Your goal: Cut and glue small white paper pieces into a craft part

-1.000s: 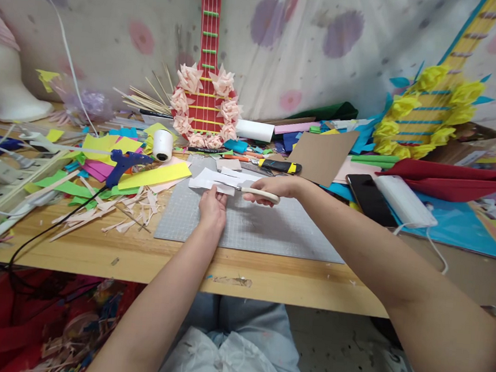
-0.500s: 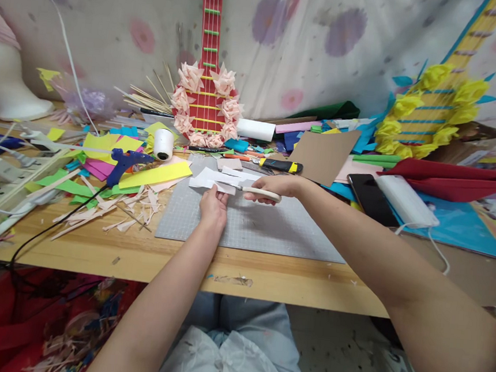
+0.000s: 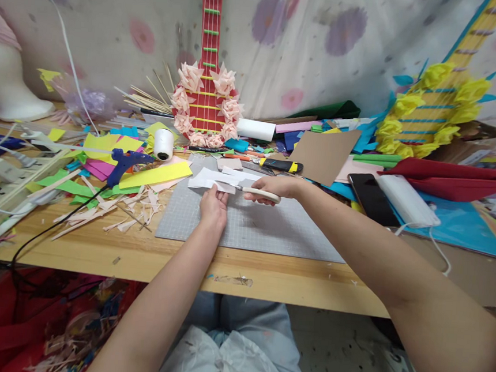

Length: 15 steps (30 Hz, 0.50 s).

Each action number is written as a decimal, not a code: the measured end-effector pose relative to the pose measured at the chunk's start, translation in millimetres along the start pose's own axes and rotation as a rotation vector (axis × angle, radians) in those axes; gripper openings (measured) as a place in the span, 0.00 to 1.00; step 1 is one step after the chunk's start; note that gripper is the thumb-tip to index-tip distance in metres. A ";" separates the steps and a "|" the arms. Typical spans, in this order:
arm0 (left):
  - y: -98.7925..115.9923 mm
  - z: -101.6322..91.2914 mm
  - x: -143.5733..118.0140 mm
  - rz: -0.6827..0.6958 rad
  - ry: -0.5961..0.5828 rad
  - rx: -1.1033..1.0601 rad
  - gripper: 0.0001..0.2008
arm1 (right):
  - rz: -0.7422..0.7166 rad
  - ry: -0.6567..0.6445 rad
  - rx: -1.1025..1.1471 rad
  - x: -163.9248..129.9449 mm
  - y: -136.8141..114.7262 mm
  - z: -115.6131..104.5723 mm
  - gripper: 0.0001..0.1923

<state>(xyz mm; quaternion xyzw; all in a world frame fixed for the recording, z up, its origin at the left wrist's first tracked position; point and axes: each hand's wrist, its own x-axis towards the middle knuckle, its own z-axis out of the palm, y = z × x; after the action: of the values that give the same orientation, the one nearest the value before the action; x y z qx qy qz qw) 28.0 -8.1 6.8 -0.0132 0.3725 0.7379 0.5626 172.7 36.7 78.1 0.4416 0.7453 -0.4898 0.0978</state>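
Over the grey cutting mat the left hand pinches the near edge of a white paper piece, while the right hand is clenched around the cream handle of the scissors, blades at the paper. A blue glue gun lies to the left among coloured scraps

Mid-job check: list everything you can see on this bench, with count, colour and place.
white paper piece: 1, white, on the mat, held by left hand
scissors: 1, cream handles, in right hand
cutting mat: 1, grey, bench centre
glue gun: 1, blue, left of mat
paper guitar: 1, red with pink flowers, rear
utility knife: 1, black-yellow, behind mat
phone: 1, black, right
left hand: 1, pinching paper
right hand: 1, gripping scissors
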 end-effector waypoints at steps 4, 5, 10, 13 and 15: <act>-0.6 -0.8 0.4 0.004 -0.004 -0.011 0.03 | -0.004 -0.017 0.009 3.3 2.6 -0.9 0.26; -0.7 -1.1 0.5 0.005 -0.004 -0.014 0.03 | -0.005 -0.023 0.014 3.9 3.2 -1.5 0.26; -0.3 -2.2 1.2 0.010 -0.004 -0.026 0.04 | -0.017 -0.132 0.046 -7.2 9.2 -10.4 0.25; 0.9 -2.7 1.2 0.020 -0.017 -0.029 0.04 | 0.028 -0.174 0.025 -28.6 23.5 -21.7 0.25; 1.2 -2.7 0.9 0.029 -0.025 -0.029 0.04 | 0.081 -0.099 -0.013 -44.5 40.3 -29.9 0.25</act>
<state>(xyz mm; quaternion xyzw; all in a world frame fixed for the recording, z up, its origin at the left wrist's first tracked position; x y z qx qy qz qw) 25.6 -9.0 5.1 -0.0066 0.3550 0.7515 0.5560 238.0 41.3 92.8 0.4461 0.7242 -0.5019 0.1569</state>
